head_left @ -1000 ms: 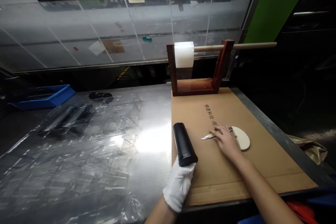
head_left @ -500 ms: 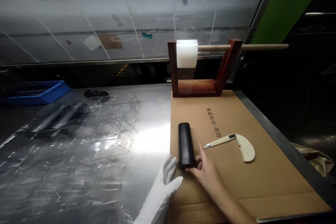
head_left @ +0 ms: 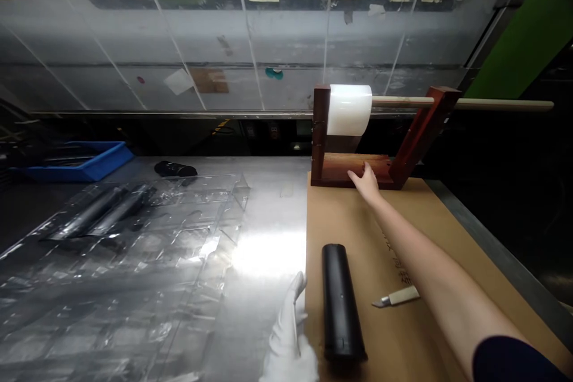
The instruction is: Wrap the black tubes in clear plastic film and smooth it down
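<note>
Cardboard [head_left: 340, 215] on the bench [head_left: 268, 203] already bears the black cylinder [head_left: 341, 304], seemingly unwrapped; right hand [head_left: 367, 182] below film roll [head_left: 350, 110] and left hand [head_left: 290, 334] loose, empty.

The bare right grip [head_left: 366, 184] has thumb and fingers spread at the base of a reddish wooden stand [head_left: 319, 143]; whether it touches the wood cannot be told. Above this grip, a whitish film roll [head_left: 350, 110] hangs on a pale rod [head_left: 501, 105] that runs out rightward past the stand. Below the grip, a black cylinder [head_left: 341, 304] lies on brown cardboard [head_left: 333, 215], with a pale-handled knife [head_left: 403, 295] partly behind the forearm. Just left of the cylinder, the white-gloved left grip [head_left: 290, 343] extends its fingers above the metal counter [head_left: 273, 203]. Farther left of it lie clear plastic trays [head_left: 147, 256], a blue bin [head_left: 101, 162] beyond.
</note>
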### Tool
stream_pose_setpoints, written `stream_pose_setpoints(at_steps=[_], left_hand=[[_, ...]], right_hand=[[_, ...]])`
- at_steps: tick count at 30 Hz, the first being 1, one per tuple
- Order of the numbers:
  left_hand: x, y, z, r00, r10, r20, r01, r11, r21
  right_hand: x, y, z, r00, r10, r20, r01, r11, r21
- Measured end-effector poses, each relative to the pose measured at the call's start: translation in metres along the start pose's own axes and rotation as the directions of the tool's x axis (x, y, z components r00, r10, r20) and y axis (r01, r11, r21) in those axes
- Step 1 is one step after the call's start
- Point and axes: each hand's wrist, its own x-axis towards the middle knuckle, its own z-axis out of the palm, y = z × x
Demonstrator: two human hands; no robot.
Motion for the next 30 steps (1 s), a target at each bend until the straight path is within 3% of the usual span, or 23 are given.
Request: stream_pose_setpoints(at_steps=[2, 4, 8, 11, 14, 17, 22, 27, 30], left_hand=[[0.006, 0.022, 0.026, 0.991, 0.121, -0.058, -0.113, 0.984, 0.135], [0.019, 0.045, 0.053, 0.99, 0.142, -0.001, -0.139, 0.972, 0.188], [0.078, 0.077, 0.091, 0.951, 0.276, 0.138, -0.296, 0.941, 0.161], [0.131, 0.082, 0.106, 0.952, 0.226, 0.208, -0.258, 0.956, 0.142], [0.161, 0.077, 0.117, 0.932, 0.069, 0.356, -0.135, 0.977, 0.166], [0.164, 0.074, 0.119, 0.878, -0.023, 0.478, -0.085, 0.976, 0.202], [0.158, 0.08, 0.117, 0.876, 0.058, 0.479, -0.168, 0.967, 0.189], [0.158, 0.088, 0.127, 0.797, -0.066, 0.6, -0.104, 0.964, 0.244], [0.151, 0.088, 0.129, 0.794, -0.086, 0.602, -0.133, 0.941, 0.31]], right_hand=[[0.022, 0.006, 0.019, 0.999, 0.047, -0.01, -0.047, 0.999, 0.027], [0.022, 0.012, 0.029, 0.997, 0.077, 0.011, -0.078, 0.994, 0.074], [-0.02, 0.018, 0.026, 0.986, 0.103, 0.133, -0.13, 0.967, 0.22], [-0.059, 0.011, 0.01, 0.957, 0.081, 0.279, -0.176, 0.925, 0.337], [-0.085, -0.003, -0.009, 0.935, 0.063, 0.348, -0.217, 0.879, 0.425], [-0.095, -0.018, -0.025, 0.924, 0.068, 0.376, -0.257, 0.839, 0.48], [-0.103, -0.035, -0.045, 0.894, 0.077, 0.442, -0.326, 0.789, 0.521], [-0.109, -0.043, -0.06, 0.886, 0.071, 0.457, -0.332, 0.785, 0.522], [-0.11, -0.043, -0.068, 0.902, 0.064, 0.428, -0.297, 0.81, 0.505]])
